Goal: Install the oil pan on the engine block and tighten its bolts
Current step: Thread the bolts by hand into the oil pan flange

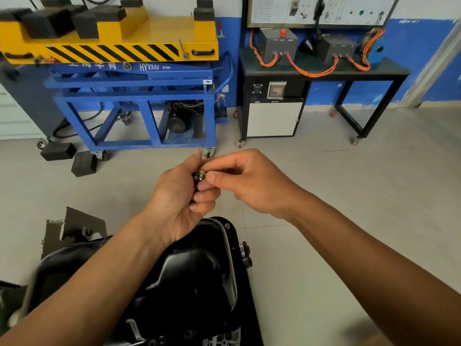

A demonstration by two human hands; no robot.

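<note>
Here, both hands meet above the far end of the oil pan (199, 265). The left hand (179, 196) is curled round a small cluster of bolts (198, 176), fingers closed over the shanks. The right hand (249, 186) pinches the head of one bolt between thumb and forefinger, apparently drawing it from the cluster. The oil pan — glossy black, sump upward — lies seated on the engine block (222, 340), whose grey metal shows at the pan's near edge. One bolt head (227, 226) already sits in the flange at the pan's far right corner. Judged from this view, the step in hand is selecting the next fastener. The bolts will probably handle as light, rigid, oil-slick pieces, easily dropped. Each is best taken by the head, leaving the thread free to start by finger. The pan itself looks like stiff pressed metal — steadied, if need be, at its flange rim rather than its smooth belly.
</note>
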